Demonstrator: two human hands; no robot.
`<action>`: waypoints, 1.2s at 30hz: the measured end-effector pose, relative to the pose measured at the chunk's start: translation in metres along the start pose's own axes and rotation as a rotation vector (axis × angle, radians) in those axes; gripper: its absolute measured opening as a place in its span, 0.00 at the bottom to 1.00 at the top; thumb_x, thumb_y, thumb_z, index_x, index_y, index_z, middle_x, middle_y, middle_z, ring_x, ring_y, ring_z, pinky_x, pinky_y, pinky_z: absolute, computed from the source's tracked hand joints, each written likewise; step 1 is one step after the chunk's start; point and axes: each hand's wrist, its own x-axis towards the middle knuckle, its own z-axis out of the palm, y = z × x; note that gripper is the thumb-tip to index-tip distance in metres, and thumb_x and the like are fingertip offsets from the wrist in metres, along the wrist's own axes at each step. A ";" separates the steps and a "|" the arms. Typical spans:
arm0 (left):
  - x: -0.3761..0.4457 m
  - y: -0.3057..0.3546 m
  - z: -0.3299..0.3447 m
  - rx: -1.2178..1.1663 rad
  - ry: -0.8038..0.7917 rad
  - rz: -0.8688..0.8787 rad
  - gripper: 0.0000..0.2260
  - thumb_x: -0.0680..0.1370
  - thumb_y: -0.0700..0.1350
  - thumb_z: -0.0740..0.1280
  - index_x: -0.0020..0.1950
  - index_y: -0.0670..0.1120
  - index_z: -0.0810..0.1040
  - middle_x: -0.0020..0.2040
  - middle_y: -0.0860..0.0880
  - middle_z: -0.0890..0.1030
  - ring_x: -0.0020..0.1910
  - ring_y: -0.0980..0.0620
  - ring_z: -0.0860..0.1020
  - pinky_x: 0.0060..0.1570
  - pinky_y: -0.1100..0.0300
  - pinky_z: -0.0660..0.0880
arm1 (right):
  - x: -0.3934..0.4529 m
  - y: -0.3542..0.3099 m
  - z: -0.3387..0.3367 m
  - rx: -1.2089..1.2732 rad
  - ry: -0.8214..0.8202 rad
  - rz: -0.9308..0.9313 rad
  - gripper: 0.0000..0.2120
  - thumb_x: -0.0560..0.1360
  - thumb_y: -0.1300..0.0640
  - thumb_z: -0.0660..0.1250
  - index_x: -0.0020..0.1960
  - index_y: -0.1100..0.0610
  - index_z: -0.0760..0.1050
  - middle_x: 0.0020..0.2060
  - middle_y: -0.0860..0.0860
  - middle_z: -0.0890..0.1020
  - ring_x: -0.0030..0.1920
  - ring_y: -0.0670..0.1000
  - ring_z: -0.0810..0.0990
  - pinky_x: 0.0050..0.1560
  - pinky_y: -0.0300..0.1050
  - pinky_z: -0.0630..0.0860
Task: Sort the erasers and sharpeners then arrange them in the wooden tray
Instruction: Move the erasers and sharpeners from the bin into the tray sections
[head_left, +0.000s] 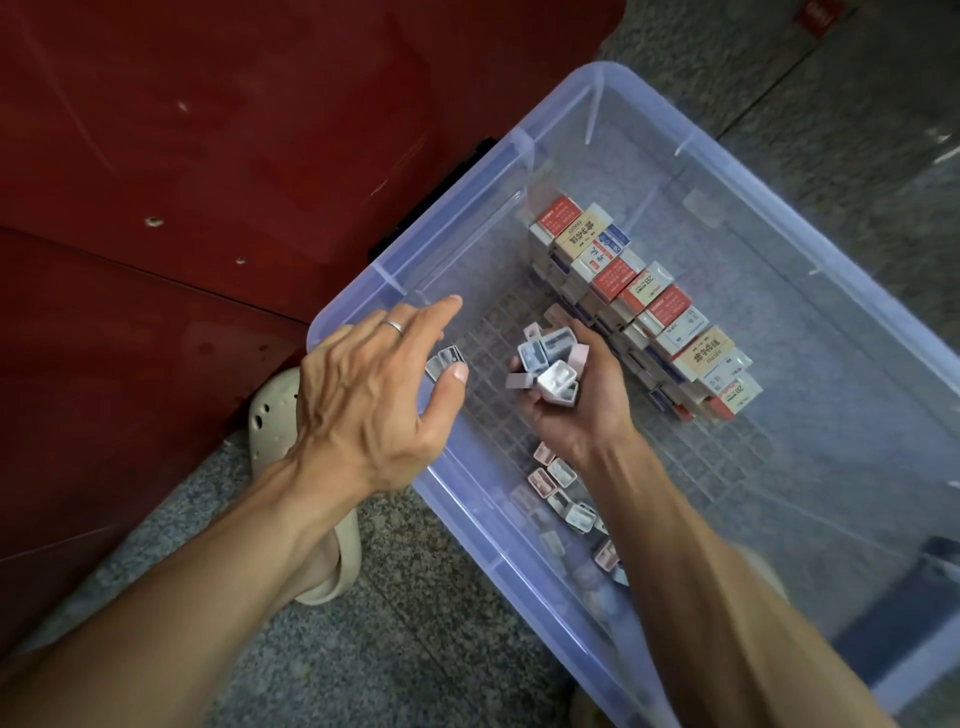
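Right grip: the right hand (571, 400) lies palm up inside the clear plastic bin (691, 140), fingers curled round a handful of sharpeners (553, 364), grey, white and pink.
Left grip: the left hand (374, 395) is over the bin's near-left rim, thumb and fingertips pinching a single grey sharpener (447, 359); the other fingers are spread, a ring (393, 326) on one.
Hard to make out: the fingertips holding the single sharpener are hidden behind it; how many pieces the right palm carries cannot be counted, since they overlap.
Loose sharpeners: a scatter of loose sharpeners (563, 499) lies on the bin floor along the near wall, partly covered by the right forearm and blurred through the plastic.
Erasers: the boxed erasers (644, 306) are stacked in a long row on the bin floor, the row running from far-left to near-right, each box lying across that line; lower layers are only partly visible.
Cut off: the bin's right corner runs out of view.
Surroundings: the bin rests on a speckled stone floor (415, 623) beside a dark red panel (208, 156); a pale sandal (275, 415) shows under the left wrist.
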 end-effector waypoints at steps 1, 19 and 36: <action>0.000 0.000 0.000 0.000 -0.003 -0.003 0.24 0.76 0.54 0.57 0.69 0.46 0.74 0.53 0.50 0.82 0.48 0.46 0.81 0.45 0.51 0.74 | -0.005 0.000 0.000 0.082 -0.052 0.007 0.14 0.75 0.49 0.63 0.46 0.59 0.79 0.38 0.56 0.80 0.34 0.52 0.79 0.23 0.38 0.72; -0.020 0.033 -0.042 -0.524 0.071 -0.317 0.18 0.82 0.50 0.59 0.71 0.47 0.69 0.54 0.56 0.74 0.49 0.65 0.73 0.48 0.75 0.65 | -0.118 -0.011 0.061 0.093 -0.093 -0.125 0.13 0.79 0.49 0.61 0.50 0.59 0.76 0.38 0.56 0.79 0.32 0.52 0.78 0.22 0.37 0.71; -0.139 0.083 -0.202 -1.099 0.287 -0.537 0.06 0.76 0.45 0.71 0.52 0.46 0.80 0.40 0.46 0.85 0.40 0.56 0.81 0.45 0.46 0.77 | -0.292 0.072 0.166 -0.170 -0.336 -0.211 0.16 0.82 0.50 0.60 0.43 0.59 0.77 0.32 0.54 0.78 0.30 0.51 0.78 0.29 0.41 0.71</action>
